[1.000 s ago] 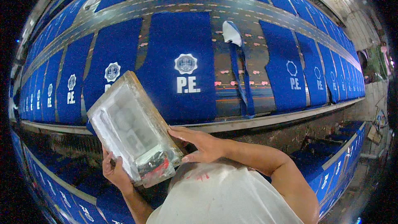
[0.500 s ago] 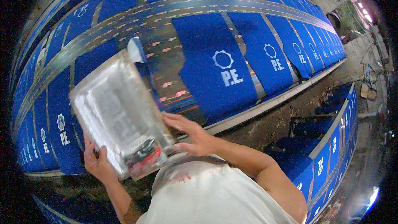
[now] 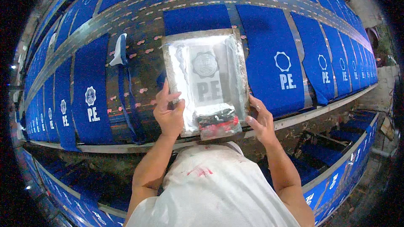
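Note:
A screen-printing frame (image 3: 176,69), its rim taped and worn, is held over the long printing table in front of my body. Its pale mesh (image 3: 206,82) carries a gear-shaped emblem with letters beneath. At the near end of the frame lies a flat block (image 3: 219,125) smeared black and red, possibly a squeegee. My left hand (image 3: 169,111) grips the frame's left side, thumb on top. On the right side, near the lower corner, my right hand (image 3: 261,120) holds the edge. Beneath the frame, a blue cloth piece (image 3: 197,19) shows past its far edge.
Blue cloth pieces with white prints, such as one cloth panel (image 3: 273,65), line the table in rows. Left of the frame, a blue strip with a white end (image 3: 120,50) lies folded on the tabletop. Another rack of blue pieces (image 3: 336,180) stands at lower right.
The frame has swung to the right and turned from a slant to nearly straight before me. Both hands have moved with it, still on its two sides. My view has shifted too.

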`<state>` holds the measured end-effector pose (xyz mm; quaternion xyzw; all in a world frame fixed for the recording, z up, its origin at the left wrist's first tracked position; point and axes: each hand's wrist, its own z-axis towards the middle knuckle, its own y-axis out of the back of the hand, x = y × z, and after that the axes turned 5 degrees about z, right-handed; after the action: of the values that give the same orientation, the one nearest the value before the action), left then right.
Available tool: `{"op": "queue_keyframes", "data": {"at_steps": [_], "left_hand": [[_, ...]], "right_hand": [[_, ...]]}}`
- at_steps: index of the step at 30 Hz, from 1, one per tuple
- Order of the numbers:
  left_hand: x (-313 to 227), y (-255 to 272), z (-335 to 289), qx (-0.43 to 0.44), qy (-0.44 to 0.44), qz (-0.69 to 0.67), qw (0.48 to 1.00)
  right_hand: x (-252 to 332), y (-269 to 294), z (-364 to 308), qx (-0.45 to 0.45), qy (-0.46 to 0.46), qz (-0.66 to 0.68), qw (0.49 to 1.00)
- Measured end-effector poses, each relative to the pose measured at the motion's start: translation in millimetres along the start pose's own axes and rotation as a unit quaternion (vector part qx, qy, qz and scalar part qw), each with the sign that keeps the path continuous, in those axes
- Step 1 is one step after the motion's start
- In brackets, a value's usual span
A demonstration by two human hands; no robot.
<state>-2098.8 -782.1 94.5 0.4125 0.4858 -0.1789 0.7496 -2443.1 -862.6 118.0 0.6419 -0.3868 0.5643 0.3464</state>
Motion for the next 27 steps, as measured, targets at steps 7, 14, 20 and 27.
{"op": "queue_keyframes", "data": {"at_steps": [7, 14, 20, 27], "left_hand": [[7.2, -23.2, -7.1, -0.020, 0.010, -0.085, 0.996], [13.0, -24.5, -6.8, -0.014, 0.031, -0.086, 0.996], [13.1, -23.8, -6.9, -0.010, 0.058, -0.109, 0.992], [12.8, -20.6, -6.8, -0.010, 0.082, -0.131, 0.988]], "right_hand": [[-16.1, 17.1, 0.4, -0.010, 0.004, -0.038, 0.999], [-19.3, 19.6, 2.4, -0.004, 0.010, -0.050, 0.999], [-13.0, 20.1, 1.5, 0.003, 0.013, -0.070, 0.997], [-5.4, 17.2, 6.2, -0.006, -0.004, -0.056, 0.998]]}}
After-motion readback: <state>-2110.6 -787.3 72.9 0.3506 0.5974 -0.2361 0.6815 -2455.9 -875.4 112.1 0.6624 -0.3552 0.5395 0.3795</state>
